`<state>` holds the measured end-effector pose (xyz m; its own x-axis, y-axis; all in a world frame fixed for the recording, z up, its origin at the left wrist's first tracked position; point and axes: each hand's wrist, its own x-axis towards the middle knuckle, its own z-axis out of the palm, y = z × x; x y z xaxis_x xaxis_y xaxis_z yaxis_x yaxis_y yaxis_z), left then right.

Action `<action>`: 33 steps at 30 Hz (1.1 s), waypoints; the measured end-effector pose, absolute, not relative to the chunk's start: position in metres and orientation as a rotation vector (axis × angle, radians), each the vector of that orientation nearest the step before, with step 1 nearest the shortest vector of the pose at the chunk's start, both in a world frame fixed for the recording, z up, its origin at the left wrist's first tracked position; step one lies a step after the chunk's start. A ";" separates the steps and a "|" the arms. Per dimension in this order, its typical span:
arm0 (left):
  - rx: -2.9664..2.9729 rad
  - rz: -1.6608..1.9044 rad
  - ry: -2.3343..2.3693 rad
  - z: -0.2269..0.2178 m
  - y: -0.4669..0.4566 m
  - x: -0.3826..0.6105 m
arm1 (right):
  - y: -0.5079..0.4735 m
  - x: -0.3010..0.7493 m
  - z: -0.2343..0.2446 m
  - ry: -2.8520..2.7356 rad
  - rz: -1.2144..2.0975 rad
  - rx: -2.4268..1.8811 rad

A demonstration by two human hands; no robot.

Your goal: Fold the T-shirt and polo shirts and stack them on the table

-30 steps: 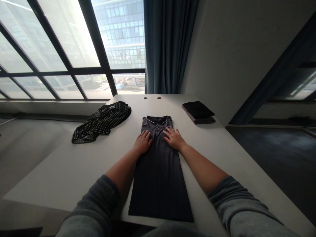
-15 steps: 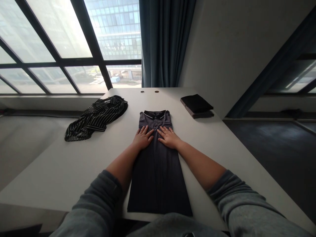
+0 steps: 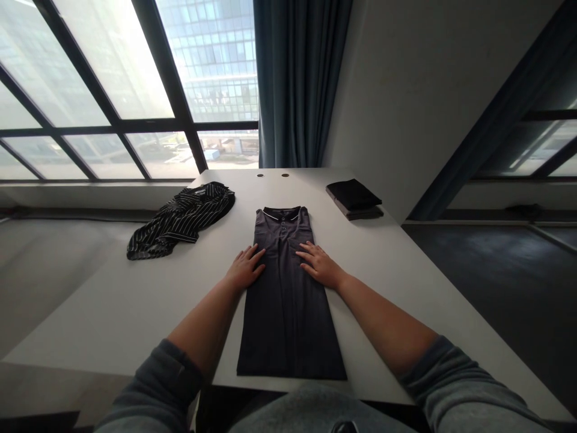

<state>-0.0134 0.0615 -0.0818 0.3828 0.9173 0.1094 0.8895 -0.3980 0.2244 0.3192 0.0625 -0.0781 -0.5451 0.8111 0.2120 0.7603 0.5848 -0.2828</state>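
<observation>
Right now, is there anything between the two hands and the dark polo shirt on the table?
Nothing visible stands in the way. The left hand and right hand lie flat, directly on the side edges of the dark polo shirt. The striped shirt lies off to the left, and the folded dark clothes lie beyond, to the right.

This looks like an upper-floor office or similar commercial room. A tall black-framed window (image 3: 108,90) overlooks a blue-glass tower block (image 3: 211,78), with a long dark teal curtain (image 3: 297,84) at its right. A long white surface (image 3: 135,313), with two small round cable grommets (image 3: 273,175) near its far edge, stands before a plain pale wall (image 3: 419,102).
</observation>
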 end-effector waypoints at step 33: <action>2.435 0.373 0.931 -0.044 -0.134 -0.076 | -0.144 0.375 -0.052 -2.581 0.394 -0.705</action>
<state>-0.0761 -0.1344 -0.0442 0.7283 0.6814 0.0734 0.5435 -0.6395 0.5438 0.3747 -0.1442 -0.0517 -0.7762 0.5362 0.3317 0.4126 0.8298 -0.3757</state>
